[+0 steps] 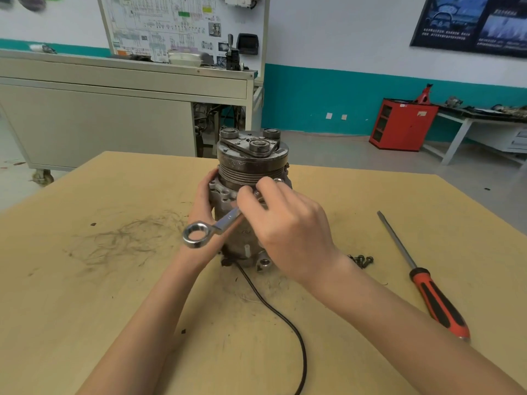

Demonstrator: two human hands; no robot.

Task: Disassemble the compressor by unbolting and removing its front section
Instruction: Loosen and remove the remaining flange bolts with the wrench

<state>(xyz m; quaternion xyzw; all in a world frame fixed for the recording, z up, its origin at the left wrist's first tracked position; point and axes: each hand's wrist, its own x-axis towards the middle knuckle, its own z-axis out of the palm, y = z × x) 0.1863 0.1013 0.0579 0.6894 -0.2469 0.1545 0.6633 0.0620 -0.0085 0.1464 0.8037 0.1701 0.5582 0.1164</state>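
Head view looks down on a tan wooden table (114,295) with the compressor (251,166) standing upright at its middle, grooved pulley end on top and housing resting on the tabletop. The left hand (203,202) wraps round the left side of the compressor just under the pulley, thumb on the flange and the fingers hidden behind the body. The right hand (288,226) is closed round the shaft of a wrench (199,233), fingers curled tight near the flange at the front of the compressor. The wrench's ring end sticks out toward the near left, free in the air in front of the left wrist; its other end is hidden under the fingers. A black cable (285,320) runs from the base of the compressor toward the near edge. Just right of the base lies a small cluster of loose bolts (362,260). Farther right, a screwdriver (439,303) with a red and black handle lies flat. A red cabinet (402,125) stands on the floor at the far right.
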